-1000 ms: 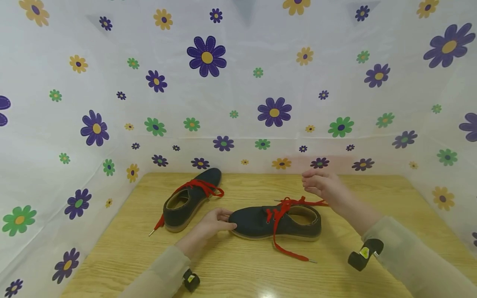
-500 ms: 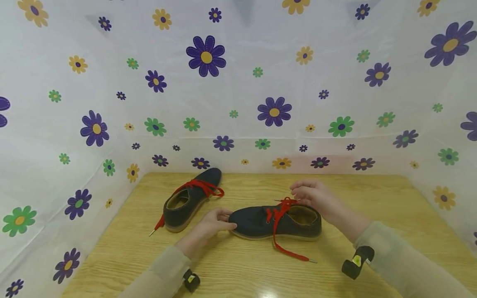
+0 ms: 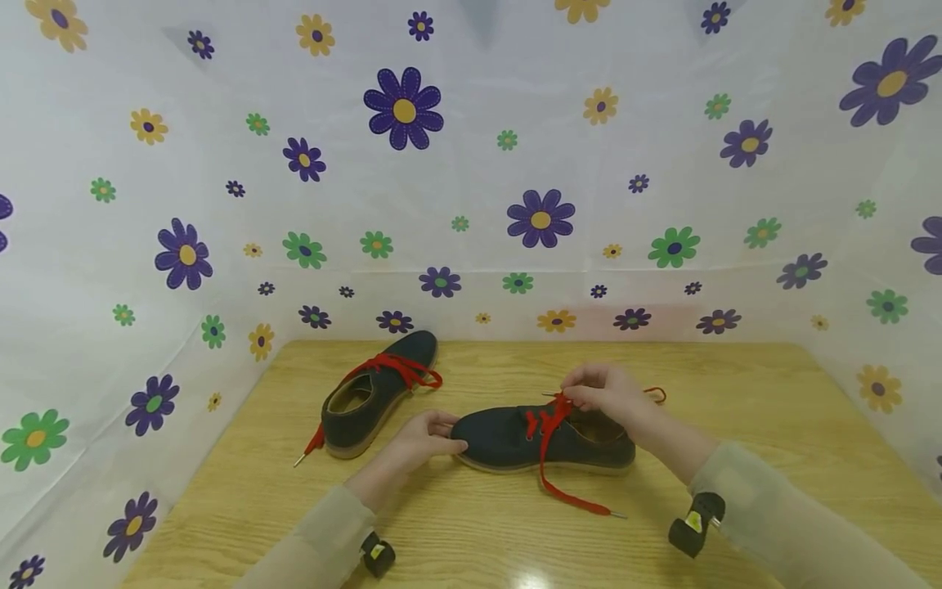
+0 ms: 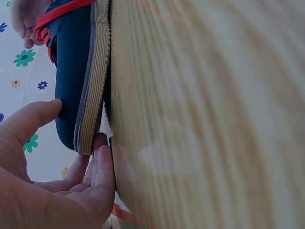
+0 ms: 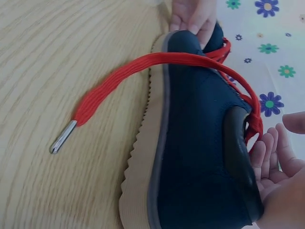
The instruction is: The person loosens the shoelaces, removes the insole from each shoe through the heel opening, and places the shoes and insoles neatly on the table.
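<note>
A dark blue shoe (image 3: 489,435) with red laces lies on its sole, toe pointing left. My left hand (image 3: 419,442) holds the toe, its thumb (image 4: 45,112) on the upper and its fingers (image 4: 102,167) at the front of the sole. My right hand (image 3: 607,397) is over the shoe's opening, fingertips at the knotted red lace (image 3: 561,406). The right wrist view shows its thumb (image 5: 295,122) apart from the fingers, beside the lace. One lace end with a metal tip (image 5: 63,137) trails onto the table.
A matching shoe (image 3: 353,421) with red laces stands at the back left, toe pointing away. Both rest on a wooden table (image 3: 456,532). A flower-printed white sheet (image 3: 471,180) encloses the back and sides. A red lace loop (image 3: 655,394) shows behind my right wrist.
My right hand has moved left and down, from beyond the heel to the lace knot. My left hand and both shoes have stayed put.
</note>
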Motion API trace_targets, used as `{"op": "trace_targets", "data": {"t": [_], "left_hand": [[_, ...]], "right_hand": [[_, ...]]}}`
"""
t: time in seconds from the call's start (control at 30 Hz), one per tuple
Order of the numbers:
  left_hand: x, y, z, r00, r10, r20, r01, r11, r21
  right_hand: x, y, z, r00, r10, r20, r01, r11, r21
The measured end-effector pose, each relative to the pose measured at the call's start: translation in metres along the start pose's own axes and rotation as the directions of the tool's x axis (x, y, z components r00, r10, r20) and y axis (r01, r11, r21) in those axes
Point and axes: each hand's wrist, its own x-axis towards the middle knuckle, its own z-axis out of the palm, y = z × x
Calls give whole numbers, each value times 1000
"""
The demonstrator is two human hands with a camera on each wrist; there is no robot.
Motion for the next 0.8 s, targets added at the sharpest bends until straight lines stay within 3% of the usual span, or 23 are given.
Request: {"op": "trace_targets", "data": {"t": [0.2, 0.4, 0.57, 0.8], "left_hand": [[0, -1, 0, 1000, 4, 9, -3, 1000, -6], [1, -2, -1, 1000, 5, 2, -5, 1000, -4], [1, -2, 0, 1000, 1, 2, -1, 1000, 2], [2, -1, 0, 1000, 3, 3, -3, 1000, -2]], "right_hand": [[-1, 2, 10, 998, -31, -50, 23, 988, -153], [1, 5, 17, 997, -60, -53, 46, 970, -241], [1, 6, 16, 997, -78, -6, 74, 965, -250], [-3, 5, 7, 995, -78, 65, 88, 980, -177]]}}
